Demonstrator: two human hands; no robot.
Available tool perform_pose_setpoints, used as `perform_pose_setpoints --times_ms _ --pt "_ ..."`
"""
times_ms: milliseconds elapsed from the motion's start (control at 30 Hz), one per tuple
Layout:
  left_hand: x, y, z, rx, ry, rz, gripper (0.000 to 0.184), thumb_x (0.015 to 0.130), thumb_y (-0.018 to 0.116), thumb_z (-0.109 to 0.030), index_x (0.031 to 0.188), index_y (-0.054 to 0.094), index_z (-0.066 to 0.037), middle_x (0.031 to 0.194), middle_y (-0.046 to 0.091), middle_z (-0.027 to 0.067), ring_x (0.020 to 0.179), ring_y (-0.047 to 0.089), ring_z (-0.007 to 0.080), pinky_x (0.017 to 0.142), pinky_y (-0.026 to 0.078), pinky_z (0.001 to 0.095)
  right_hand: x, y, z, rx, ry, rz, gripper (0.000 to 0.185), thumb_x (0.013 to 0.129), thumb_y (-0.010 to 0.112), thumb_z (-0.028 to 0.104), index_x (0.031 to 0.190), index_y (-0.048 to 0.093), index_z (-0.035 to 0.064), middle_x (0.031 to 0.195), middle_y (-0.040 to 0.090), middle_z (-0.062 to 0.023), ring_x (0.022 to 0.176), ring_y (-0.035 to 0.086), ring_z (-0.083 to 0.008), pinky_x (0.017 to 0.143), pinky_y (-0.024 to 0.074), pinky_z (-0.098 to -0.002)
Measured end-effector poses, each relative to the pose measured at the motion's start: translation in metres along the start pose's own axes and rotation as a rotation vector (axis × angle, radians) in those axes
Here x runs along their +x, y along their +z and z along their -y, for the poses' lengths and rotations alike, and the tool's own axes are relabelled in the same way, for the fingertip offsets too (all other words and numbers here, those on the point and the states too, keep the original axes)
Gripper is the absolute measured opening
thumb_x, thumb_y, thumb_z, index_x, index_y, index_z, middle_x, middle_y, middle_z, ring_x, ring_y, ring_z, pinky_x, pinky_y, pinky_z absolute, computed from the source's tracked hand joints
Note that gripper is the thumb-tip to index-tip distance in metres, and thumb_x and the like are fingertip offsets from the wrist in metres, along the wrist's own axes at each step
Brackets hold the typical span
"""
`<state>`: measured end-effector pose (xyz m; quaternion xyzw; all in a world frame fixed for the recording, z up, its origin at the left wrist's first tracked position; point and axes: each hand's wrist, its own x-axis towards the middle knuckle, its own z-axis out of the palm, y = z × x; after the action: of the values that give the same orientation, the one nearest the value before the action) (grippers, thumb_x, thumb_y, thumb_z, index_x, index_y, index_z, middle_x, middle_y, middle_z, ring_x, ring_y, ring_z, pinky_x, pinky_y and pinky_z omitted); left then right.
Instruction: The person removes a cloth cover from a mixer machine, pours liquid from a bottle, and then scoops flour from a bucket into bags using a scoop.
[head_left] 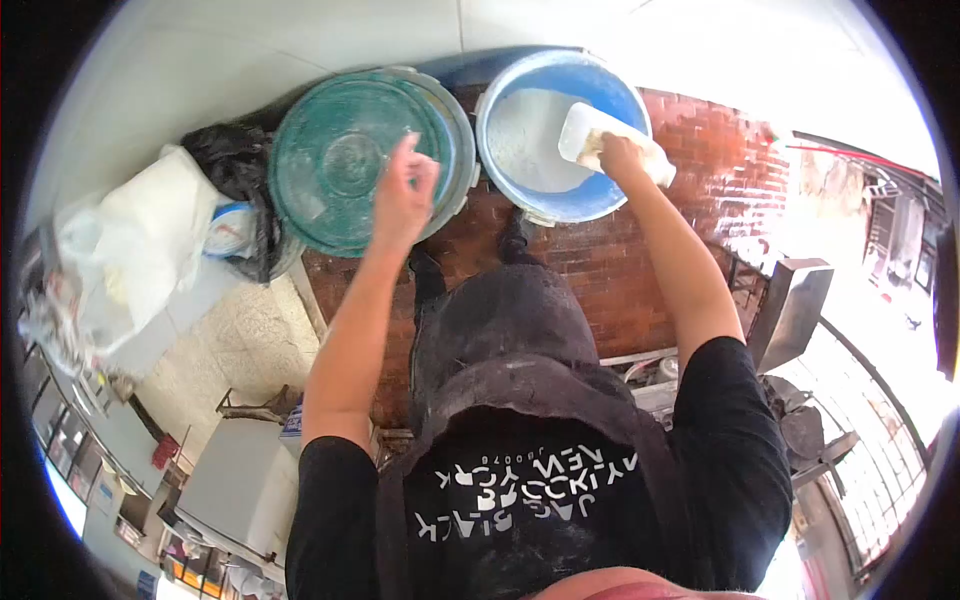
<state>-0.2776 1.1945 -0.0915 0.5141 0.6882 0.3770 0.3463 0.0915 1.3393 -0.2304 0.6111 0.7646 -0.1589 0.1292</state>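
My right hand (620, 158) grips a translucent white plastic container (577, 130), with something pale inside it, tilted over the right side of a blue bucket (637, 103). White powder (530, 140) covers the bucket's inside. My left hand (405, 190) is raised in front of the green lid (330, 195) of a second bucket on the left. Its index finger points out, the other fingers are loosely bent, and nothing shows in it. Pale dust marks the lid.
White plastic bags (150, 240) and a black bag (235, 160) lie left of the lidded bucket. Both buckets stand on a red brick-tiled floor (640, 290) against a pale wall (400, 35). A metal box (790, 310) is at right, a grey cabinet (235, 490) lower left.
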Motion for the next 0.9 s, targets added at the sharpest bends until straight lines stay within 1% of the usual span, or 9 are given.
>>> perform_pose_setpoints --times_ms 100,167,267,333,367,433,633,733,900 --pt "0.021 0.108 0.048 0.060 -0.059 0.168 0.047 0.090 0.061 -0.023 0.129 0.051 0.002 0.095 0.067 0.0142 0.094 0.064 0.0322 0.088 0.048 0.0409 0.057 0.067 -0.012 -0.324 -0.131 0.097 0.016 0.082 0.059 0.017 0.090 0.072 0.0145 0.091 0.072 -0.0082 0.091 0.069 -0.0273 0.074 0.0486 -0.0441" --pt "0.036 0.165 0.102 0.169 0.008 0.215 0.043 0.089 0.061 -0.022 0.124 0.054 0.002 0.095 0.067 0.0156 0.095 0.062 0.0348 0.087 0.048 0.0429 0.073 0.103 -0.015 -0.505 -0.245 0.146 0.017 0.085 0.054 0.018 0.087 0.071 0.0179 0.083 0.072 -0.0055 0.085 0.070 -0.0209 0.072 0.0466 -0.0393" --pt "0.052 0.227 0.171 0.216 0.008 0.212 0.033 0.090 0.060 -0.021 0.117 0.059 -0.003 0.101 0.065 0.0147 0.105 0.060 0.0325 0.094 0.045 0.0434 0.107 0.182 -0.039 -0.626 -0.330 0.215 0.016 0.084 0.056 0.018 0.083 0.072 0.0181 0.085 0.072 -0.0033 0.085 0.070 -0.0204 0.074 0.0466 -0.0389" --pt "0.055 0.257 0.208 0.304 0.196 0.145 0.032 0.089 0.060 -0.022 0.115 0.061 -0.004 0.102 0.066 0.0139 0.108 0.059 0.0312 0.099 0.040 0.0464 0.118 0.222 -0.051 -0.659 -0.380 0.312 0.015 0.083 0.059 0.019 0.082 0.074 0.0193 0.089 0.073 -0.0025 0.088 0.070 -0.0196 0.075 0.0469 -0.0400" --pt "0.058 0.269 0.224 0.347 0.295 0.108 0.031 0.088 0.060 -0.022 0.114 0.062 -0.005 0.102 0.066 0.0135 0.110 0.058 0.0306 0.101 0.038 0.0479 0.121 0.246 -0.057 -0.618 -0.392 0.326 0.015 0.084 0.059 0.019 0.085 0.074 0.0193 0.090 0.073 -0.0025 0.089 0.069 -0.0198 0.076 0.0467 -0.0405" --pt "0.054 0.284 0.221 0.432 0.300 0.132 0.029 0.086 0.061 -0.020 0.112 0.064 -0.009 0.098 0.067 0.0093 0.111 0.058 0.0267 0.106 0.030 0.0487 0.122 0.306 -0.067 -0.533 -0.418 0.350 0.015 0.084 0.060 0.020 0.091 0.073 0.0193 0.092 0.072 -0.0024 0.091 0.069 -0.0202 0.077 0.0463 -0.0416" --pt "0.056 0.294 0.231 0.485 0.304 0.108 0.031 0.082 0.060 -0.016 0.113 0.065 -0.012 0.093 0.067 0.0034 0.096 0.062 0.0200 0.105 0.029 0.0442 0.124 0.417 0.001 -0.029 -0.013 0.307 0.029 0.082 0.064 0.030 0.109 0.066 0.0192 0.101 0.070 -0.0050 0.102 0.065 -0.0236 0.085 0.0453 -0.0505" --pt "0.057 0.294 0.230 0.502 0.321 0.085 0.031 0.080 0.061 -0.015 0.111 0.065 -0.012 0.089 0.066 0.0027 0.091 0.062 0.0195 0.105 0.029 0.0436 0.127 0.405 0.032 0.154 0.135 0.308 0.039 0.081 0.067 0.036 0.116 0.065 0.0184 0.109 0.069 -0.0084 0.106 0.063 -0.0270 0.088 0.0444 -0.0535" --pt "0.057 0.290 0.220 0.495 0.289 0.122 0.029 0.079 0.062 -0.019 0.107 0.066 -0.013 0.087 0.066 0.0026 0.089 0.061 0.0197 0.105 0.029 0.0450 0.103 0.361 0.007 0.562 0.158 0.130 0.050 0.081 0.069 0.031 0.126 0.060 0.0119 0.119 0.064 -0.0170 0.111 0.059 -0.0362 0.095 0.0445 -0.0480"
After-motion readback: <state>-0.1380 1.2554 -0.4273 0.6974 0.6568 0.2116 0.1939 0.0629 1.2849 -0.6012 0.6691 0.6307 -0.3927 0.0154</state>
